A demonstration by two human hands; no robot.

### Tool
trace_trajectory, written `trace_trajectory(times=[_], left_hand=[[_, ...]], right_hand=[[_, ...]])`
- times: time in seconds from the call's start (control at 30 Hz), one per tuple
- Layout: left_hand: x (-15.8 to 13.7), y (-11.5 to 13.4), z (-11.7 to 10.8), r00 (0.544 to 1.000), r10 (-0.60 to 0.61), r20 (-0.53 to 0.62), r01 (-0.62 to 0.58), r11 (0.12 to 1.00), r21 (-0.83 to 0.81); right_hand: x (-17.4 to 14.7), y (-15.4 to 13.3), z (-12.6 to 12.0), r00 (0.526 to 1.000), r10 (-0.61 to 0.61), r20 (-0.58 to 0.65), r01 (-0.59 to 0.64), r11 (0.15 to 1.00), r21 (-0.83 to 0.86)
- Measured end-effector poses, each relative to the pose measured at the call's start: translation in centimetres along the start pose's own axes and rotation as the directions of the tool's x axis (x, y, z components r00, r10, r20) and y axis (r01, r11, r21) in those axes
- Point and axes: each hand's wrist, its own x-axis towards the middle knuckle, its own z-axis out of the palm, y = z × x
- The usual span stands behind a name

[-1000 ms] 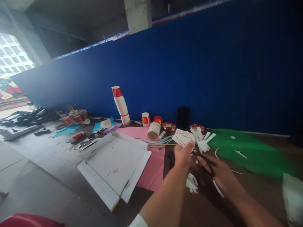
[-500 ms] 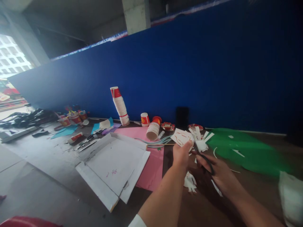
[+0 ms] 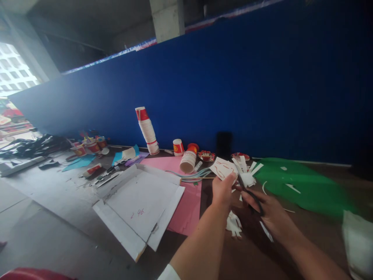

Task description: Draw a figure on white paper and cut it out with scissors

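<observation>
We pinch the white paper (image 3: 223, 168) in our left hand (image 3: 223, 189), thumb pressed on its near right corner, and reddish-brown lines run across its face. Our right hand (image 3: 269, 212) curls closed around the dark scissors (image 3: 257, 204), whose blades point up and away beside that corner; we cannot tell how far apart the blades stand. The paper is above the worktop (image 3: 253, 260), right of the pink sheet (image 3: 189, 210). Just beyond the blades we see a cluster of white strips (image 3: 248, 179), fanned outward, and nearer us, below our hands, a white cut-out (image 3: 234, 224) on the dark surface. The green sheet (image 3: 305, 190) spreads to the right. To the left, an open white box (image 3: 136, 194) overlaps the pink sheet, and behind it a tall, leaning stack of cups (image 3: 148, 132) stands near the blue partition (image 3: 233, 85).
</observation>
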Motion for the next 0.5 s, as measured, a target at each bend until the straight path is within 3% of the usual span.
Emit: trace_trajectory(times=[0.27,0.5], left_hand=[[0.1,0.2,0.1,1.0,-0.002,-0.017,0.002,1.0,0.022],[0.4,0.4,0.0,0.999,-0.004,-0.037,0.007,0.998,0.063]], right_hand=[[-0.1,-0.2,-0.2,0.998,-0.055,0.002,0.055,0.994,-0.096],[0.7,0.3,-1.1,0.996,-0.026,0.09,0.032,0.997,-0.065]])
